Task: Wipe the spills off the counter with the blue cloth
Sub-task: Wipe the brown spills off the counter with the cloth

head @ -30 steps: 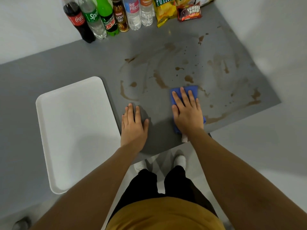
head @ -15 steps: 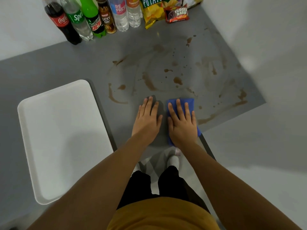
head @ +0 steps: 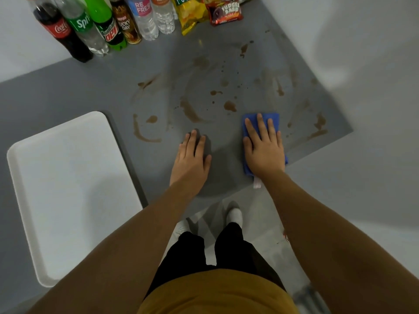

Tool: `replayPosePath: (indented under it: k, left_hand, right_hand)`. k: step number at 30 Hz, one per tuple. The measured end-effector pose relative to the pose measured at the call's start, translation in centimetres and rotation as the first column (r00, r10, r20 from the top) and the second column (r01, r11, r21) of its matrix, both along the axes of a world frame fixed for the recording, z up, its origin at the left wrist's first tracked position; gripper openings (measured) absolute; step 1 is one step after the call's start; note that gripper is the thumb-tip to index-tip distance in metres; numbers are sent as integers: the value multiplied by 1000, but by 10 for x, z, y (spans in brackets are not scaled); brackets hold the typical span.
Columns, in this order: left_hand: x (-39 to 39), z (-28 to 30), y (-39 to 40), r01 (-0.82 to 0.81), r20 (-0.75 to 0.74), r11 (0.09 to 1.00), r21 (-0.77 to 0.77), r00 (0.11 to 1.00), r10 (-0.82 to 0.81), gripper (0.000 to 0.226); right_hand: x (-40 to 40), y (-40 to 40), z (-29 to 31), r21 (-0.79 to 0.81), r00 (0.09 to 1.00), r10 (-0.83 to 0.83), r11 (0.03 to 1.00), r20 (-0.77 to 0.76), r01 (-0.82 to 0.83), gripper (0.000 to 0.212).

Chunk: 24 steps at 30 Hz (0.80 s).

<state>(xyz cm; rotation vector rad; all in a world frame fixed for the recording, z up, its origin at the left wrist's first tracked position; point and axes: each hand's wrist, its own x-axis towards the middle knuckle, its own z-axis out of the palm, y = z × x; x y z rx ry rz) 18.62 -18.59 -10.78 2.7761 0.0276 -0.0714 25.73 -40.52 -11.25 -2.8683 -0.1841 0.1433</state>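
The blue cloth [head: 249,120] lies flat on the grey counter [head: 90,94] near its front right edge. My right hand [head: 264,148] presses on top of it, fingers spread, covering most of it. My left hand [head: 192,159] rests palm down on the bare counter a little to the left, holding nothing. Brown spills [head: 230,106] streak and dot the counter beyond both hands, with a curved smear [head: 141,134] to the left and more stains [head: 319,124] near the right corner.
A white tray [head: 68,189] lies at the left front. Several drink bottles [head: 108,23] and snack packets [head: 224,12] stand along the back edge. The counter's front edge runs just below my hands, with my legs and the floor beneath.
My right hand has slid the blue cloth to the right, away from my left hand; half a second ago the two hands were side by side. The left hand stays flat.
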Motion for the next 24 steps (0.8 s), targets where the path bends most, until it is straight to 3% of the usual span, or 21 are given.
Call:
replayPosePath:
  k: [5,8,16,24]
  left_hand:
    - [0,1,0,2,-6,1000,-4,1000,-2,58]
    - [-1,1,0,2,6,1000,7,1000,-2,58]
    - [-1,0,1,1,19,999,36,1000,-2,58]
    - [0,5,-2,-17,7,1000,2,1000,17,56]
  right_hand:
    - [-35,13,-2,-51,993,-116,992,-19,114,59]
    - [-49,39,-3,-65,997,-73,995,-24,72,61]
    - [12,37,3,18,994,102,995,-29,-102,57]
    - [31,-12,-1,18,1000,-30,999,-6,30,56]
